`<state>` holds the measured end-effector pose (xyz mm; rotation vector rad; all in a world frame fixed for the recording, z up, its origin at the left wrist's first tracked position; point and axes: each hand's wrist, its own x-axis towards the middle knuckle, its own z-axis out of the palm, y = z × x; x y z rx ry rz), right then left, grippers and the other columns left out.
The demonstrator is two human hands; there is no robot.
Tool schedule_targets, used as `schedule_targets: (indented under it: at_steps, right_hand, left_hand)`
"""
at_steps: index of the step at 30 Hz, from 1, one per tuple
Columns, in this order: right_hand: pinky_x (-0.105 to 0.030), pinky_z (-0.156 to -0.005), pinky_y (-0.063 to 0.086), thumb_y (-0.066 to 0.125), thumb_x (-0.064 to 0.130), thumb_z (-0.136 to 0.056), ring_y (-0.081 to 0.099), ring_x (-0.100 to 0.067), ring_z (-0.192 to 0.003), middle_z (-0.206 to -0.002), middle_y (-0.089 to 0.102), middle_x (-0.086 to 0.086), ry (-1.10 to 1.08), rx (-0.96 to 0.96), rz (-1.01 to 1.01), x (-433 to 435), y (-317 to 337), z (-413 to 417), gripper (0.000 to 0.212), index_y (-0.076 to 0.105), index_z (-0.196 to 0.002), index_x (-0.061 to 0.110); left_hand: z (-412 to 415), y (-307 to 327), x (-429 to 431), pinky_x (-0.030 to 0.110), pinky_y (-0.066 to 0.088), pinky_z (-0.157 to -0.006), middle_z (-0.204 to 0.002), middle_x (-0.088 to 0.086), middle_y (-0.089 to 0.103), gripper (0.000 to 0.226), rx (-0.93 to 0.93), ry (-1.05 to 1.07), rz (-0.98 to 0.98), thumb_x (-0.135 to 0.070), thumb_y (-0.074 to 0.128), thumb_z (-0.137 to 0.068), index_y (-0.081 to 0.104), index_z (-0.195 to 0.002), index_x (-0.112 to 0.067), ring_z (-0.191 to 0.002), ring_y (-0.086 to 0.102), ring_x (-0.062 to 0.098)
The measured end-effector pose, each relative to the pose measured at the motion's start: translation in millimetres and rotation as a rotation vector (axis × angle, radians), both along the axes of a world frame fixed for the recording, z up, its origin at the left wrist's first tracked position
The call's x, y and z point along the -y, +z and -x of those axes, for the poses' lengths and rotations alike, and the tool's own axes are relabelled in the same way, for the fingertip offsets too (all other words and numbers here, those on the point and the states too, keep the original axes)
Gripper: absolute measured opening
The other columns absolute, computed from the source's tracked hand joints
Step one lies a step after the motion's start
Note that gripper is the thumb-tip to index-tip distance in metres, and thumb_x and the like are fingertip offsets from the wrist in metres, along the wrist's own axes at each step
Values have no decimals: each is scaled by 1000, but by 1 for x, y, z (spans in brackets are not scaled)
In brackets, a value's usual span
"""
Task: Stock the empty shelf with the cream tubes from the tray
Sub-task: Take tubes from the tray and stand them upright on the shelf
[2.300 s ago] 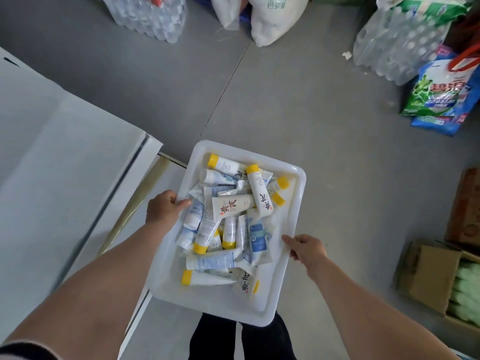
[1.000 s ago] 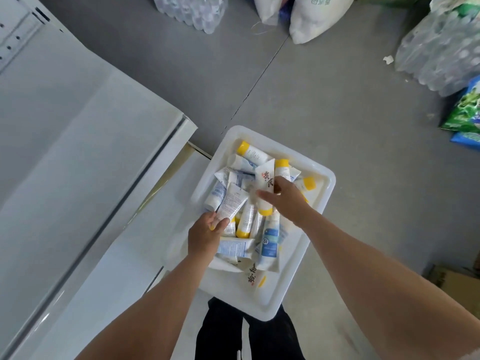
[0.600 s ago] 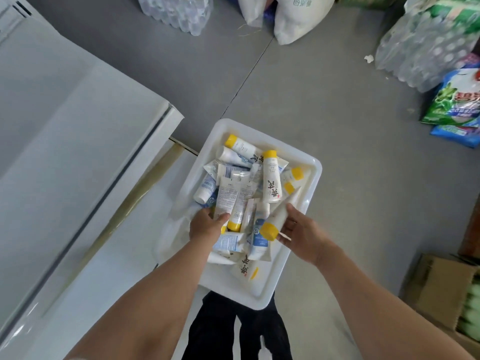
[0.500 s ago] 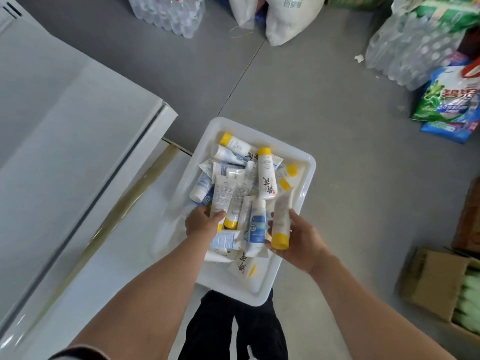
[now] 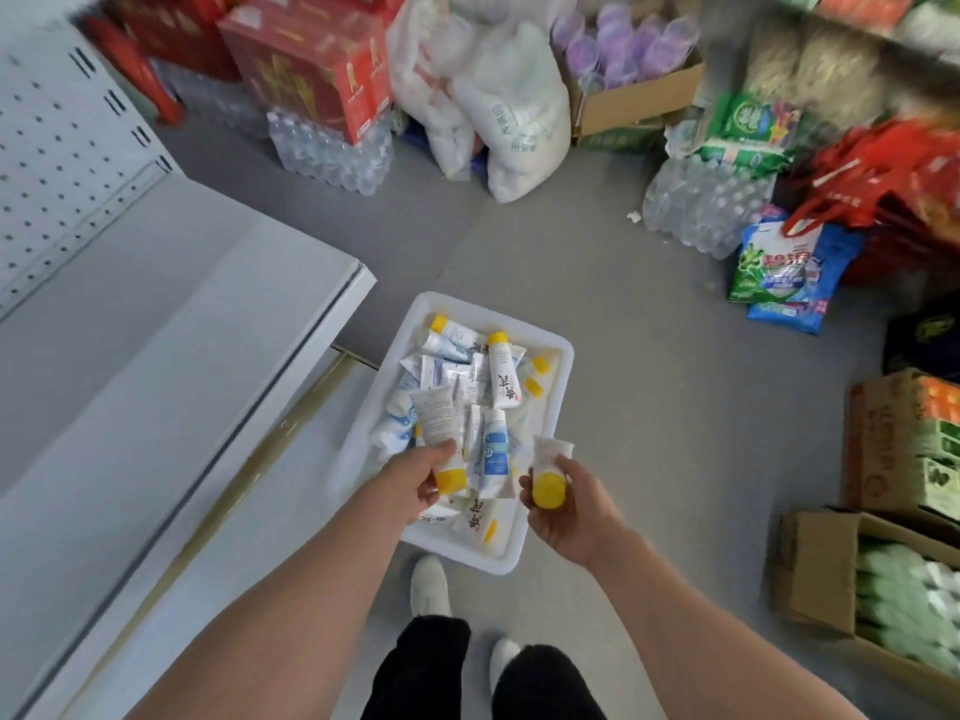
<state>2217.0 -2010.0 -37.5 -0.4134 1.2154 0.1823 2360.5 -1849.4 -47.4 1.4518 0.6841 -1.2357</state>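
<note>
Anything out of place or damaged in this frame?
No spill or damage visible. Cream tubes lie jumbled crisscross in the white tray; left hand and right hand each grip one. A small white scrap lies on the floor.

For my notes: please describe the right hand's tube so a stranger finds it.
Find the white tray beside the white shelf. At its near right rim the right hand grips one cream tube, yellow cap nearest the camera; the other held tube, in the left hand, is over the pile.
</note>
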Motion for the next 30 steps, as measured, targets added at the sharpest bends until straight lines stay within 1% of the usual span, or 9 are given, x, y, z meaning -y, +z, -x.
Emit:
schedule_targets:
  at_steps: [3,5,8,10,13,18,22,26,30]
  right_hand:
    - [-25,-46,50,66,40,-88,58,-20,-55,-70,63,-11,76,52,116,-9,40,-6,36,59,-98,7]
    - [-25,-46,50,69,38,-87,56,-21,-57,-73,61,-11,128,120,182,-19,74,-13,34,59,-96,8]
    - [-25,-47,50,73,36,-84,56,-21,-59,-75,62,-11,199,259,222,-45,127,-17,30,60,-91,10]
    - [-26,-50,52,73,35,-85,58,-19,-60,-72,63,-10,260,394,239,-67,163,-15,26,63,-88,11]
    - [-27,-55,54,68,32,-89,63,-19,-68,-79,66,-9,352,569,286,-105,219,-11,21,66,-95,12]
    - [-27,-68,54,62,35,-93,69,-15,-77,-90,68,-3,556,863,369,-188,305,-3,26,65,-111,16]
    - [-33,-83,53,60,31,-96,69,-20,-93,-100,71,-5,721,1106,401,-267,367,11,22,64,-111,17]
    - [-33,-76,55,63,29,-94,69,-21,-88,-98,71,-4,821,1269,406,-361,415,32,18,66,-107,16]
    - [-35,-78,56,64,26,-93,67,-23,-93,-103,71,-6,918,1396,428,-465,443,63,20,67,-110,16]
  left_hand:
    - [7,57,-15,25,41,-59,-86,5,65,26,135,38,98,-24,74,-81,64,-103,-13,-70,57,14]
    - [14,98,-31,23,45,-57,-83,5,66,27,274,74,142,-22,74,-81,65,-104,-10,-65,61,12]
    - [36,172,-62,17,46,-50,-77,3,66,11,497,138,160,-15,68,-86,64,-96,-13,-54,61,6]
    - [55,218,-86,20,47,-54,-84,7,66,15,631,194,165,-12,67,-86,63,-100,-11,-63,62,11]
    - [83,280,-130,27,47,-68,-102,10,69,31,809,288,121,-16,74,-80,62,-108,-9,-81,63,20]
    - [146,378,-218,31,48,-75,-101,4,71,33,1067,440,-2,-20,78,-78,64,-107,-14,-89,66,20]
    - [200,434,-297,25,46,-65,-96,0,70,31,1228,580,-87,-20,77,-79,64,-107,-14,-80,64,13]
    - [255,471,-385,23,44,-63,-98,-4,68,34,1334,716,-151,-19,75,-81,63,-112,-14,-81,63,8]
    - [308,491,-484,20,43,-61,-95,-5,66,33,1420,815,-221,-18,75,-81,63,-112,-12,-80,61,6]
